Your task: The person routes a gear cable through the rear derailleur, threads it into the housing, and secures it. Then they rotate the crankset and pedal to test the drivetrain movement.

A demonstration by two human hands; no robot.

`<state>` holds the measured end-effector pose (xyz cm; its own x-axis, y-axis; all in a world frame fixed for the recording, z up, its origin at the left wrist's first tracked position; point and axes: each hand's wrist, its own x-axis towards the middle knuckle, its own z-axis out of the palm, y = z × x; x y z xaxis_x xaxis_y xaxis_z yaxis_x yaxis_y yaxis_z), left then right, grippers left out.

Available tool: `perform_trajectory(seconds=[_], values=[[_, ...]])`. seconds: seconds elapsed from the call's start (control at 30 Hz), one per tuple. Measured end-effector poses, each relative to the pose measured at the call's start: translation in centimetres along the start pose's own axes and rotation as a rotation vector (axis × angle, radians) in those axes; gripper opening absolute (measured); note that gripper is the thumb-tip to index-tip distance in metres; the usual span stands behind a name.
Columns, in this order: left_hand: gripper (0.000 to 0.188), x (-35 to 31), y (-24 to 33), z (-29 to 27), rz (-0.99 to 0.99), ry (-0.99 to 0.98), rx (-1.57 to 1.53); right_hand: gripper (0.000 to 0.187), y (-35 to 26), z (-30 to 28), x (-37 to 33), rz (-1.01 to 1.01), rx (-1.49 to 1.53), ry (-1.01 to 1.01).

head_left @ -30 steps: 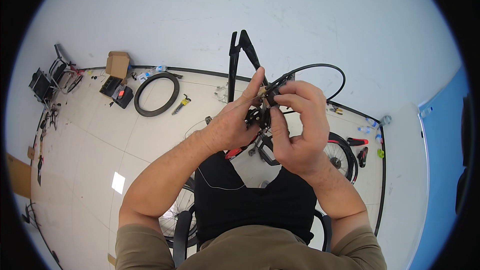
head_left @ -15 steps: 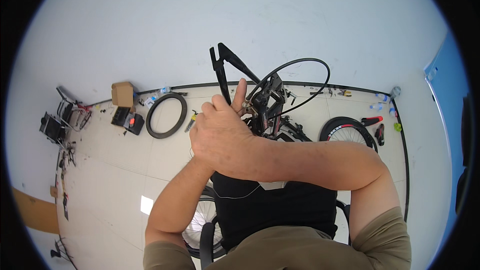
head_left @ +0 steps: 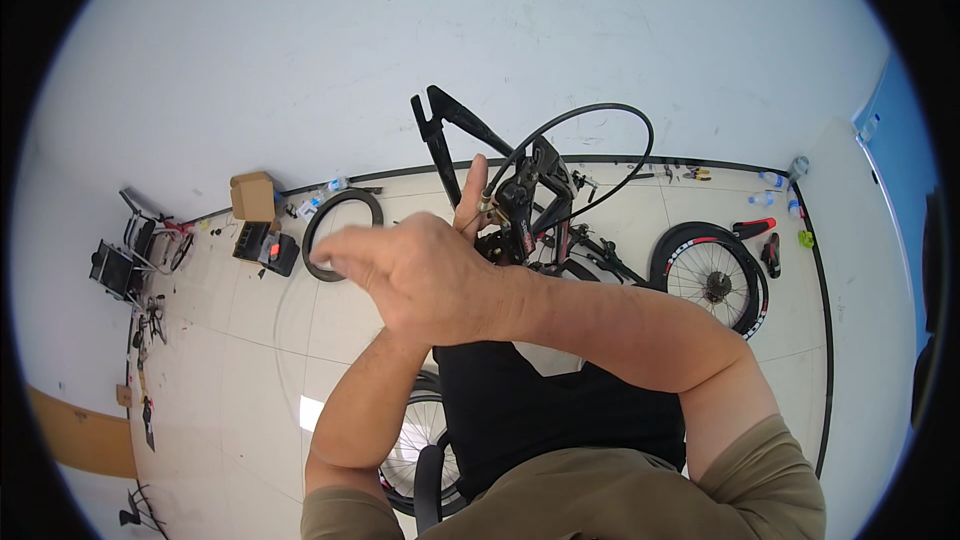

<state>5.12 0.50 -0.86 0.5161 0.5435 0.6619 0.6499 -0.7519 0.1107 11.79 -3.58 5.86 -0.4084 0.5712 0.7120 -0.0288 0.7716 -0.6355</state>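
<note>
Head view: a round black plastic cable (head_left: 602, 106) loops by the left hand (head_left: 472, 198), likely light, springy, best held near its end; can't tell if that or the right hand (head_left: 428, 280) grips

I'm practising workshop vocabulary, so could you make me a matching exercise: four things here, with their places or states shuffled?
Things:
1. right hand
2. thick black cable
3. loose tyre
4. brown box

Places or states:
a. ring-shaped, lying on the floor at left
b. open, with its flap up
c. in front of the left forearm
d. arching upward, right of centre

Pairs: 1-c, 2-d, 3-a, 4-b
</note>
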Motion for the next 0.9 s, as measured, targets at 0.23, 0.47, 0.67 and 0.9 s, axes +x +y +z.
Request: perform_trajectory(seconds=[0.23, 0.47, 0.67, 0.9], values=[[0.073, -0.5, 0.1, 0.4, 0.091, 0.058, -0.058, 0.022, -0.2, -1.3, 0.5, 0.213, 0.473, 0.174], [0.077, -2.9, -0.2, -1.1, 0.124, 0.066, -0.128, 0.024, -4.6, -4.8, 3.7, 0.211, 0.427, 0.029], [0.098, -1.8, 0.8, -0.6, -0.198, -0.024, -0.598, 0.026, -3.1, -10.5, 6.0, 0.337, 0.242, -0.054], [0.102, -1.7, 1.2, -1.4, -0.278, -0.097, -0.657, 0.029, -4.9, -14.5, 7.0, 0.438, -0.095, -0.298]])
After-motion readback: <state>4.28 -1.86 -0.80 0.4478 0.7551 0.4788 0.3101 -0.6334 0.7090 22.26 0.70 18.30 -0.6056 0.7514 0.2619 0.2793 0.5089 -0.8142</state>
